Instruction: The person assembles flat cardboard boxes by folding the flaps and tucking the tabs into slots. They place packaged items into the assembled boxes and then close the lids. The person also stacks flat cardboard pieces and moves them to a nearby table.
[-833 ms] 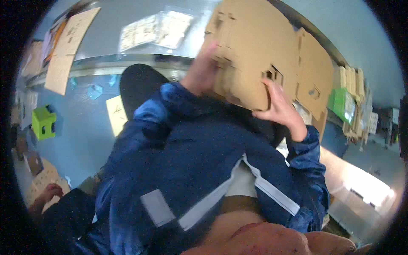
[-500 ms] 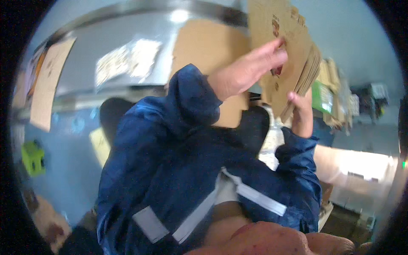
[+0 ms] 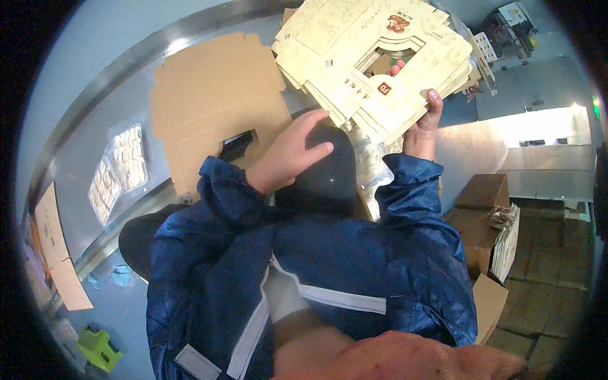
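Gripping the stack of flat printed carton blanks (image 3: 373, 60) by its lower edge, your right hand (image 3: 421, 130) has the thumb over the printed top face and the fingers curled beneath, so it pinches the whole bundle from one side. The stack is raised in front of you, up and to the right, fanned a little so the edges of many sheets show; I cannot count them, though there are clearly more than a handful. Your left hand (image 3: 288, 152) hangs apart from the stack, just below its near corner, fingers loosely spread and slightly bent, holding nothing.

The blanks look like thin cream card with a window cut out of the middle. I judge them light singly but fairly weighty as a bundle, stiff across the panel yet apt to flop and slide over one another, since the printed faces seem smooth. Held by one edge alone, the far end may sag and the sheets may slip out of line; a second hold on the opposite edge, away from the cut-out, would steady them.

Behind the left hand lies one plain brown corrugated sheet (image 3: 218, 104) on the grey table (image 3: 95, 95), with one clear packet of pale pieces (image 3: 117, 171) farther left. One green block (image 3: 98, 347) sits low on the left, and brown boxes (image 3: 484, 209) stand on the right.
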`<state>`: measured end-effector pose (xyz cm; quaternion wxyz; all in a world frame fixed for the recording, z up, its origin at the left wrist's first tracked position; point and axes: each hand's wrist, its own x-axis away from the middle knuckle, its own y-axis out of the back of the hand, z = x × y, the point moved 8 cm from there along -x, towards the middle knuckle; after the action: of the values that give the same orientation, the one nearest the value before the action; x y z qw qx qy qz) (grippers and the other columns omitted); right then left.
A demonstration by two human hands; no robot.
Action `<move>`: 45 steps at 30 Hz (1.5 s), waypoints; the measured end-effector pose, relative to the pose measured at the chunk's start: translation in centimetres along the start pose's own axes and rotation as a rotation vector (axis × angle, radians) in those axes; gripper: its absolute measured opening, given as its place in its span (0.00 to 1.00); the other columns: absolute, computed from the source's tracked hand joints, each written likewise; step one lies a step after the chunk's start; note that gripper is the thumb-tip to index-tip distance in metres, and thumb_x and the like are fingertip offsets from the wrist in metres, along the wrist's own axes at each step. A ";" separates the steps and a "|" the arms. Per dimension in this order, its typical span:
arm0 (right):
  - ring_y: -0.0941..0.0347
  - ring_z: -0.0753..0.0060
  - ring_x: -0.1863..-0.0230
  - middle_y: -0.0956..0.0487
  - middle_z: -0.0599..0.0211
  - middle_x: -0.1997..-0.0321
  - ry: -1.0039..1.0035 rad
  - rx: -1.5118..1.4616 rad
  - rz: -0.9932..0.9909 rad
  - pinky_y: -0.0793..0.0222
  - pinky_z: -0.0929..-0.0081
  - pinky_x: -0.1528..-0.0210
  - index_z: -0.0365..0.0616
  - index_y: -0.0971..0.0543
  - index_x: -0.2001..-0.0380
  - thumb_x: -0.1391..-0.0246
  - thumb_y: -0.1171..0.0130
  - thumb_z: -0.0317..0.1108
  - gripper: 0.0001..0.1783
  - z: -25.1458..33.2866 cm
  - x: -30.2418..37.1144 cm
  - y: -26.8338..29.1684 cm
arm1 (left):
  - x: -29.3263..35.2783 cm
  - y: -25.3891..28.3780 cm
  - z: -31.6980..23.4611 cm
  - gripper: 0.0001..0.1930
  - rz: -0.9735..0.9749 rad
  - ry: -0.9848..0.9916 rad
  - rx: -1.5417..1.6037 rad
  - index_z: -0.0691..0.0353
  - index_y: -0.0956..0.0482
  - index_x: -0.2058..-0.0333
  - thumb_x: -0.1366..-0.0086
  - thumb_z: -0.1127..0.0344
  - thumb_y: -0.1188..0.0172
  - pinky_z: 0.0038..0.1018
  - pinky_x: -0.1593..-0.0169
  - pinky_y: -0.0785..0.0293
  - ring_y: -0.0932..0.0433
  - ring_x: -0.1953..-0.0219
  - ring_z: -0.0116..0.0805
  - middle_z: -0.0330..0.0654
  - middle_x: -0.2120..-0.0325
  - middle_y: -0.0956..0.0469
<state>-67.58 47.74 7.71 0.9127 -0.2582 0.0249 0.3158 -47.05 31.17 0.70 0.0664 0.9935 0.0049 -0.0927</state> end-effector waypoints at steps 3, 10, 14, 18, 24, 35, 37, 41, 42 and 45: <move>0.25 0.51 0.42 0.25 0.45 0.43 0.004 -0.001 -0.018 0.23 0.56 0.41 0.29 0.36 0.37 0.60 0.32 0.51 0.51 0.2 -0.1 0.0 | -0.5 -0.2 0.4 0.33 0.006 0.063 0.037 0.60 0.40 0.33 0.33 0.59 0.40 0.44 0.33 0.39 0.40 0.31 0.46 0.48 0.33 0.40; 0.24 0.52 0.44 0.26 0.43 0.42 0.010 0.052 -0.040 0.23 0.55 0.41 0.29 0.38 0.36 0.61 0.32 0.53 0.54 0.5 -0.1 -0.1 | -1.6 0.6 1.8 0.33 -0.028 0.065 -0.022 0.60 0.40 0.34 0.33 0.59 0.39 0.42 0.36 0.35 0.37 0.34 0.48 0.48 0.34 0.38; 0.25 0.51 0.43 0.27 0.43 0.42 0.074 0.099 -0.054 0.24 0.54 0.41 0.31 0.40 0.35 0.61 0.32 0.52 0.55 1.4 0.0 -0.8 | 0.1 3.4 3.5 0.33 -0.091 0.299 0.127 0.61 0.40 0.34 0.34 0.61 0.39 0.40 0.37 0.33 0.32 0.38 0.44 0.47 0.35 0.36; 0.26 0.50 0.41 0.29 0.42 0.39 0.108 0.192 -0.001 0.25 0.53 0.40 0.31 0.42 0.34 0.60 0.32 0.52 0.55 1.2 -1.6 -2.8 | 9.6 13.6 8.0 0.32 -0.602 0.263 -0.411 0.68 0.38 0.36 0.35 0.63 0.38 0.36 0.37 0.34 0.31 0.39 0.47 0.56 0.40 0.31; 0.26 0.59 0.42 0.24 0.50 0.42 0.059 0.491 0.246 0.29 0.62 0.39 0.35 0.36 0.36 0.61 0.30 0.50 0.51 1.6 0.3 -14.7 | 24.7 16.8 11.4 0.32 -1.004 0.643 -0.123 0.71 0.39 0.36 0.34 0.65 0.39 0.35 0.40 0.32 0.28 0.42 0.43 0.57 0.43 0.29; 0.33 0.41 0.40 0.27 0.44 0.44 0.233 1.317 1.131 0.37 0.55 0.39 0.37 0.31 0.42 0.70 0.25 0.37 0.47 -20.3 11.5 -23.6 | 27.1 13.6 16.9 0.25 -0.870 0.733 0.735 0.60 0.28 0.41 0.33 0.56 0.38 0.26 0.67 0.32 0.23 0.64 0.30 0.43 0.58 0.21; 0.33 0.42 0.39 0.27 0.45 0.44 0.219 1.327 1.116 0.37 0.54 0.39 0.38 0.31 0.42 0.70 0.25 0.38 0.47 -19.9 10.8 -23.3 | 25.6 12.9 15.5 0.22 -0.802 0.492 0.726 0.60 0.26 0.43 0.32 0.57 0.40 0.30 0.55 0.26 0.21 0.54 0.33 0.43 0.54 0.20; 0.33 0.49 0.38 0.26 0.51 0.44 0.201 1.110 0.925 0.37 0.57 0.37 0.40 0.32 0.41 0.66 0.26 0.39 0.45 -13.5 5.9 -25.4 | 23.8 12.7 11.7 0.23 -0.816 0.488 0.792 0.63 0.28 0.42 0.33 0.60 0.40 0.34 0.42 0.28 0.23 0.46 0.38 0.44 0.47 0.22; 0.32 0.50 0.38 0.25 0.53 0.44 0.215 1.012 0.867 0.37 0.58 0.36 0.40 0.32 0.41 0.65 0.26 0.39 0.44 -11.3 4.4 -25.6 | 24.0 13.3 11.6 0.24 -0.873 0.503 0.851 0.63 0.29 0.42 0.33 0.60 0.39 0.35 0.43 0.28 0.23 0.46 0.39 0.44 0.47 0.22; 0.31 0.58 0.38 0.27 0.55 0.40 0.020 0.604 0.506 0.35 0.61 0.35 0.38 0.33 0.39 0.59 0.28 0.41 0.44 -4.5 -1.3 -20.7 | 23.6 15.4 7.0 0.30 -0.954 0.411 0.764 0.67 0.33 0.40 0.36 0.58 0.38 0.36 0.46 0.25 0.22 0.47 0.42 0.49 0.48 0.23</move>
<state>-55.90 31.00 13.51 0.8405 0.0332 0.1887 0.5068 -24.80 14.88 -8.49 -0.3430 0.8333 0.4251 0.0850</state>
